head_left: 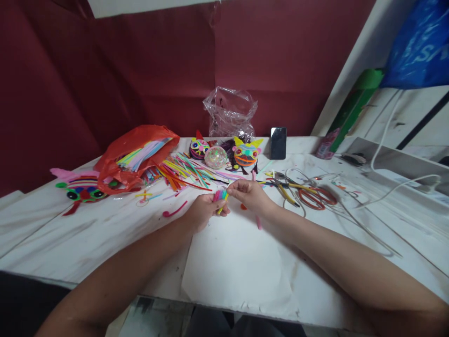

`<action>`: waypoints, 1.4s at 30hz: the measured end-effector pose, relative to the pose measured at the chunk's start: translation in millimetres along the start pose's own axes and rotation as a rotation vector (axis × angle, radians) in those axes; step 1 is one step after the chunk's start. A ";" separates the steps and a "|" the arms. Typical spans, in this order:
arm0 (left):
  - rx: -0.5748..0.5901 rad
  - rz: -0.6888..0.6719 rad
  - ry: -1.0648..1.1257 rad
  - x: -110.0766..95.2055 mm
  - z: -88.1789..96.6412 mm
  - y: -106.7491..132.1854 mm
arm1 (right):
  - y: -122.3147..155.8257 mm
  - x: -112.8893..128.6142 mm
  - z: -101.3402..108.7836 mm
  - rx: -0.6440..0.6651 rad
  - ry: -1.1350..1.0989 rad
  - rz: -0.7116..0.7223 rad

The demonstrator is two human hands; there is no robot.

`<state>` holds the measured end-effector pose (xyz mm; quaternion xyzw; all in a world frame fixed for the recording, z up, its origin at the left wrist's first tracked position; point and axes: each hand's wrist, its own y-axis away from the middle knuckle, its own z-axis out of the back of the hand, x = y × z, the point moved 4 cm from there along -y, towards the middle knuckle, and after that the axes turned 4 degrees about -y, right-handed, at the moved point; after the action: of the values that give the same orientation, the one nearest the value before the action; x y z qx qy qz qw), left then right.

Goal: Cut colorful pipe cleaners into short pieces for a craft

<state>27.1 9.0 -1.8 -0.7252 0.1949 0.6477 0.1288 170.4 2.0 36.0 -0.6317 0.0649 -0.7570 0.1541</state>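
Observation:
My left hand (206, 210) is closed around a small striped piece of wound pipe cleaners (220, 195) in pink, teal, blue and yellow. Thumb and fingers of my right hand (247, 193) pinch at its right edge; the exact strand between them is too small to make out. Both hands are above a white sheet of paper (235, 267) on the table. A pink pipe cleaner (258, 222) lies beneath my right wrist. Left of my left hand is a curled dark-pink pipe cleaner (175, 209).
A red bag (140, 135) spills loose pipe cleaners (182, 171). Decorated animal heads (246, 155) stand behind my hands, beside a clear ball (215, 157) and a phone (278, 143). Another head (84, 189) lies left. Pliers (287, 193) and coiled orange wire (317, 199) lie right.

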 end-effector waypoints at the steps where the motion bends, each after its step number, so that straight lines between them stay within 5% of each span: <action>1: 0.010 0.009 0.011 0.2 -0.5 0.2 | 0.5 0.7 0.1 -0.004 0.014 0.010; 9: 0.032 0.025 0.087 -5.1 -3.0 2.1 | 7.9 13.5 -6.1 0.110 0.313 0.341; 18: 0.042 0.008 0.100 -4.0 -2.2 0.8 | 5.6 5.8 -4.9 0.105 0.400 0.430; 31: 0.010 0.006 0.082 -1.5 1.8 -2.0 | 5.2 5.5 -3.2 0.085 0.344 0.298; 42: -0.130 -0.005 0.149 -6.4 12.8 -5.0 | -5.4 23.4 31.2 -0.192 0.142 0.175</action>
<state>17.4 19.8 2.7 -0.7786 0.1596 0.6031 0.0683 196.4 2.7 65.5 -0.5803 0.2027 -0.7737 0.1535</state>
